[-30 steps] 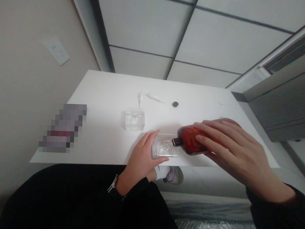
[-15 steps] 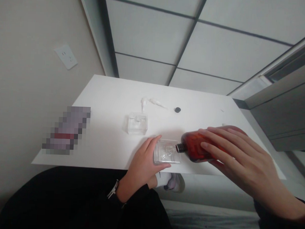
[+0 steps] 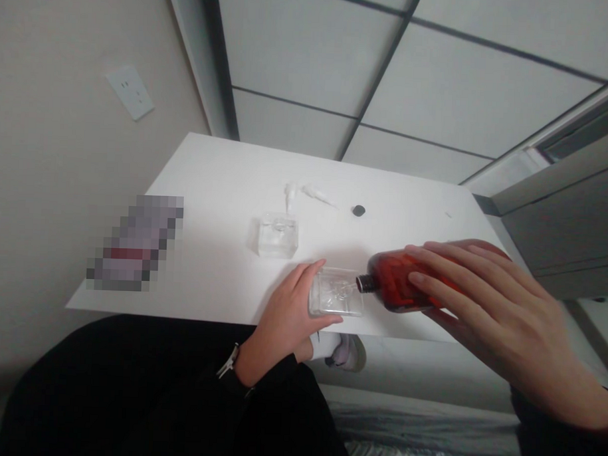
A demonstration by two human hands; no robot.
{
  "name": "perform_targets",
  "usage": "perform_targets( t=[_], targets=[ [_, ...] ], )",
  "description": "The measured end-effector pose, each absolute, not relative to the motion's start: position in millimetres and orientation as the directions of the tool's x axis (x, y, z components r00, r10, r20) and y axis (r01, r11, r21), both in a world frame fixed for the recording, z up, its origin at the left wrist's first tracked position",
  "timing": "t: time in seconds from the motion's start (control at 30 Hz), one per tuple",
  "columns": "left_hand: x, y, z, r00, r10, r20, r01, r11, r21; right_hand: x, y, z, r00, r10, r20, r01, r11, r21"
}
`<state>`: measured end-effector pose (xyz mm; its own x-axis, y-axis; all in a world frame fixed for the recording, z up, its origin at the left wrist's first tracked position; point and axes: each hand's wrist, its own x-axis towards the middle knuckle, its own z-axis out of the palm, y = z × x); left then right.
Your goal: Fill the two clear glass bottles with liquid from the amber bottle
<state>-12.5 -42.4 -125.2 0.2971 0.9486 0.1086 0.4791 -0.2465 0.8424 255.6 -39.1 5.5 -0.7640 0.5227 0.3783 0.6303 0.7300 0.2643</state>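
Our right hand (image 3: 500, 315) wraps bottle (image 3: 399, 278) — long axis sideways, mouth (image 3: 360, 284) pointing left at box's (image 3: 335, 303) right edge. Our left hand (image 3: 287, 299), nearer box, pinches it between thumb and fingers, near table's (image 3: 212, 278) front edge.

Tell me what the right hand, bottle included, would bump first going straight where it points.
Probably the clear container in the left hand: the red bottle in the right hand points its neck there. It could pass above, though; depth is unclear.
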Motion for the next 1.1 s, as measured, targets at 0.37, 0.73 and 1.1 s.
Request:
perform_targets(
  t=[0.37, 0.73, 1.1],
  targets=[
    [-12.0, -41.7, -125.7, 0.305, 0.945, 0.119, 0.462, -0.256, 0.849, 257.7, -39.7, 10.2, -0.765, 0.541, 0.350, 0.636, 0.721, 0.275],
    [-9.5, -41.9, -125.1, 0.300, 0.945, 0.128, 0.486, -0.267, 0.832, 255.4, -40.8, 18.9, -0.764, 0.582, 0.279, 0.645, 0.710, 0.282],
    [-10.8, -41.2, -126.3, 0.314, 0.938, 0.146, 0.476, -0.289, 0.830, 256.6, -41.5, 28.0, -0.791, 0.577, 0.205, 0.611, 0.720, 0.330]
  ],
)
